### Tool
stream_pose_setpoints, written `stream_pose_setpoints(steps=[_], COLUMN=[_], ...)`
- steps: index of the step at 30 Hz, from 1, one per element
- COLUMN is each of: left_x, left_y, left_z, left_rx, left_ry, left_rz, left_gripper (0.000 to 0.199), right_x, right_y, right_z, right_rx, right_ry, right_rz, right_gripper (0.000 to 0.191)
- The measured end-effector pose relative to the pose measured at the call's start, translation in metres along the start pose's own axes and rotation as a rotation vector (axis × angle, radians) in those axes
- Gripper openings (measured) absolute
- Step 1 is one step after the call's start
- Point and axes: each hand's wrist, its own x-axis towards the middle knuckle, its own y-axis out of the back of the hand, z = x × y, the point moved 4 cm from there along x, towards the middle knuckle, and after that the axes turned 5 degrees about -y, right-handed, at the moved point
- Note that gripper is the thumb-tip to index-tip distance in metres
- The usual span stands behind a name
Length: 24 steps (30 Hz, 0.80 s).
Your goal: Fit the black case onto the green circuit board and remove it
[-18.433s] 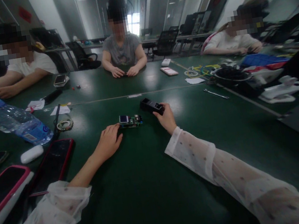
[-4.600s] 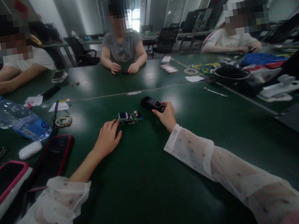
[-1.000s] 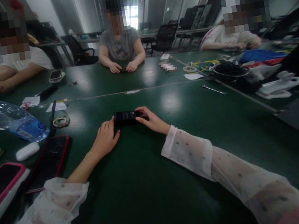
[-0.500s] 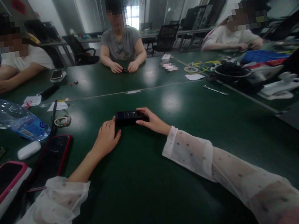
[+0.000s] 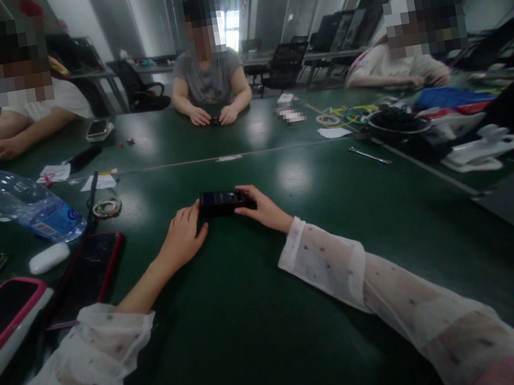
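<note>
A small black box-like device (image 5: pixel 220 203) with a dark screen on top rests on the green table (image 5: pixel 239 325), ahead of me. My right hand (image 5: pixel 265 209) grips its right end, thumb on the near side and fingers at the far side. At the left end, my left hand (image 5: pixel 184 235) touches the device with its fingertips, the thumb a little apart from the fingers. Sheer white sleeves cover both my forearms.
On the left lie a water bottle (image 5: pixel 53 215), a white case (image 5: pixel 49 258), a red-edged phone (image 5: pixel 91 267), a pink-edged phone (image 5: pixel 6 317) and a bracelet (image 5: pixel 107 208). On the right are a wrench (image 5: pixel 369 155), cables (image 5: pixel 347 114) and a white clamp (image 5: pixel 483 149). Three people sit across.
Both my hands and the device are almost unmoved. The people at the left and right have shifted their heads slightly.
</note>
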Motion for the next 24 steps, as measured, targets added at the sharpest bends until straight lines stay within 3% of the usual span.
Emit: stream_pose_setpoints(steps=[7,14,24], left_x=[-0.001,-0.002,-0.001], left_y=[-0.002,-0.001,-0.001], left_z=[-0.002,-0.001,-0.002], left_rx=[0.011,0.016,0.006], left_ry=[0.031,0.011,0.030], left_rz=[-0.011,-0.003,-0.010], left_gripper=[0.067,0.064,0.061], right_x=[0.000,0.001,0.000], right_y=[0.002,0.002,0.002], right_z=[0.001,0.010,0.004], right_rx=[-0.013,0.000,0.026], right_ry=[-0.016,-0.018,0.006], right_rz=[0.028,0.051,0.023], right_gripper=[0.054,0.051,0.048])
